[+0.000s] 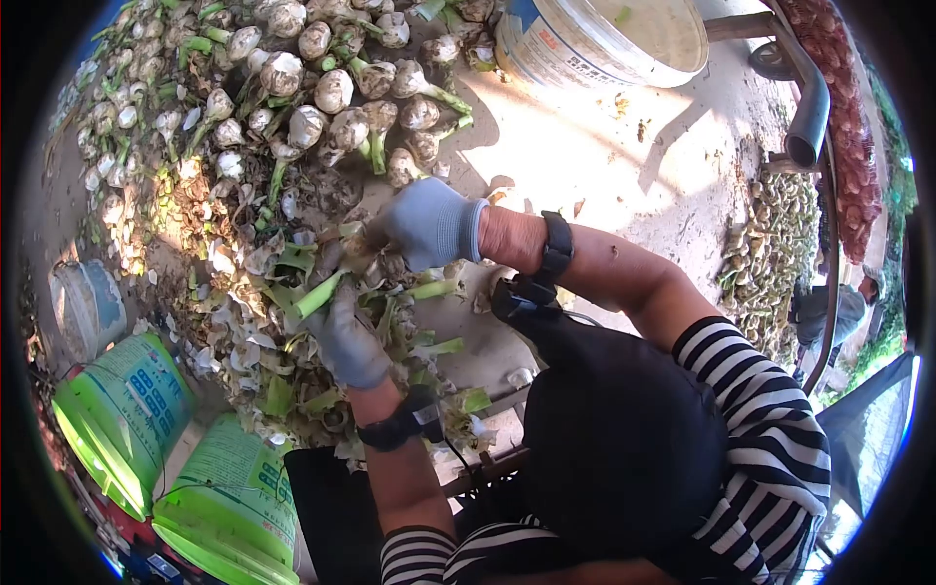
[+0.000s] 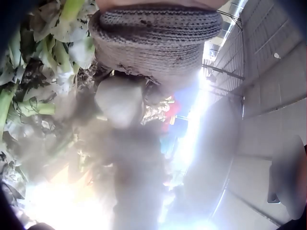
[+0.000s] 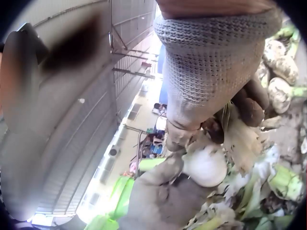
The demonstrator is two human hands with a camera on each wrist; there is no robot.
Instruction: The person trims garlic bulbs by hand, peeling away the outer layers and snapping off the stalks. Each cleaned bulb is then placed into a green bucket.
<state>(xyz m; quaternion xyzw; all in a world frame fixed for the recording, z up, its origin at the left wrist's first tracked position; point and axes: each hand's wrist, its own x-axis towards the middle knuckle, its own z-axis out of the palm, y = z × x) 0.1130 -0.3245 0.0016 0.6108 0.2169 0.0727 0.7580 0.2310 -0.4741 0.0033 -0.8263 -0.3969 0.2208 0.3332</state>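
My left hand (image 1: 353,336), in a grey knit glove, grips a garlic bulb with a thick green stem (image 1: 320,295). In the right wrist view the white, peeled side of the garlic bulb (image 3: 206,165) shows against the left glove (image 3: 163,196). Right beside it, my gloved right hand (image 1: 427,224) pinches a brownish papery garlic skin (image 3: 243,141) between curled, bare-looking fingertips (image 3: 250,111). The left wrist view is hazy with glare; the pale bulb (image 2: 120,101) sits just under the left glove (image 2: 148,45).
Unpeeled garlic bulbs (image 1: 333,91) with cut stems are heaped ahead. Skins and stem pieces (image 1: 249,336) lie under my hands. A white bucket (image 1: 546,49) stands at the far right, green tubs (image 1: 224,487) at the near left. A metal frame (image 1: 807,127) rises on the right.
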